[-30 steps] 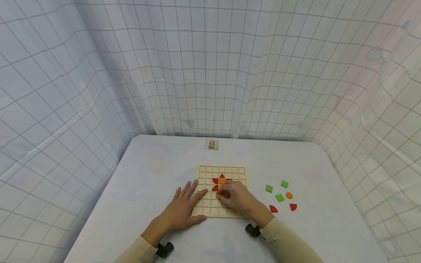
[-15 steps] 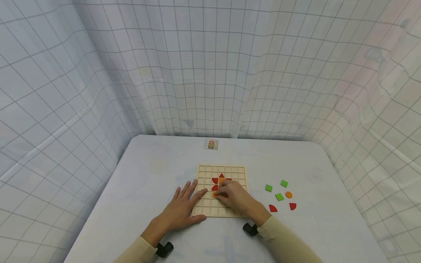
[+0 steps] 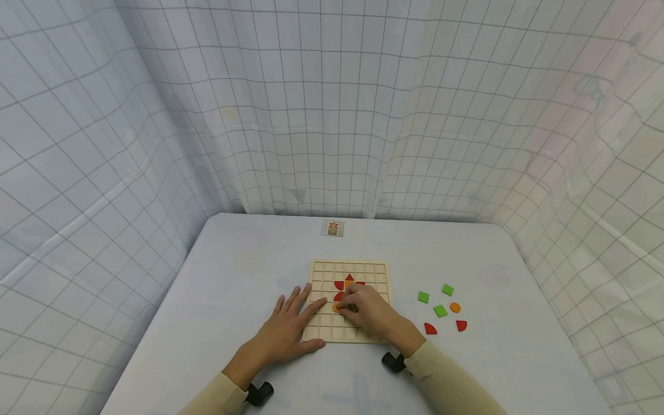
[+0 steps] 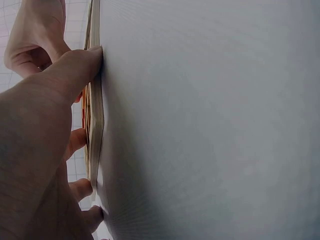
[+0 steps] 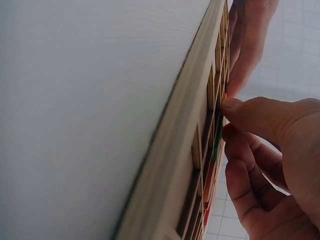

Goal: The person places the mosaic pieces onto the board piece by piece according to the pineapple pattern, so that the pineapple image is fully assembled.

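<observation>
One grid board [image 3: 377,270]; left hand [image 3: 288,328] flat on it, right hand's [image 3: 369,314] fingers pinching an orange piece [image 3: 336,308]; beside it three green squares [image 3: 440,310].

A pale wooden grid board [image 3: 317,332] lies flat at lower centre of the frame. Red pieces [image 3: 339,285] sit in its middle cells, an orange piece [image 3: 336,308] just below them.

Legible text, labels, brands, numbers, signs: none in any view. The small card [image 3: 334,228] at the far edge of the counter [image 3: 249,271] bears a coloured picture only, too small to make out; no lettering shows on it.
</observation>
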The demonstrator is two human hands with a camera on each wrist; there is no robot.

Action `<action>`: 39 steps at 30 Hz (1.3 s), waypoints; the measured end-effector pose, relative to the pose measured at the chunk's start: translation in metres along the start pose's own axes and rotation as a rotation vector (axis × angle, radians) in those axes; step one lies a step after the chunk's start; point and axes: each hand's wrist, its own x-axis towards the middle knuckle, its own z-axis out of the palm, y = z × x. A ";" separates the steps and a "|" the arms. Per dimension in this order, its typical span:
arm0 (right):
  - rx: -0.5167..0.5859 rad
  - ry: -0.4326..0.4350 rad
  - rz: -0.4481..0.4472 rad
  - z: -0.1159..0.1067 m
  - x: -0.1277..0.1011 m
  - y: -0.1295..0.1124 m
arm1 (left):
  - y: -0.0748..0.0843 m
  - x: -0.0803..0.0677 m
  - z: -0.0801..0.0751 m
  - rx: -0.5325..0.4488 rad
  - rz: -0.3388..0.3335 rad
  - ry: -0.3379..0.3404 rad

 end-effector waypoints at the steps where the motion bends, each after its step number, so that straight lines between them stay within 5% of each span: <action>1: 0.000 0.002 0.003 0.000 0.000 0.000 | 0.000 0.000 0.000 0.001 0.000 0.000; 20: -0.026 0.008 0.085 -0.008 -0.020 0.013 | 0.004 0.000 -0.001 0.000 -0.020 -0.008; 32: -0.006 0.091 0.089 -0.021 -0.041 0.028 | 0.004 0.000 0.001 0.008 -0.035 0.001; 39: -0.038 0.136 0.170 -0.035 -0.058 0.037 | 0.005 0.000 0.000 0.000 -0.032 0.004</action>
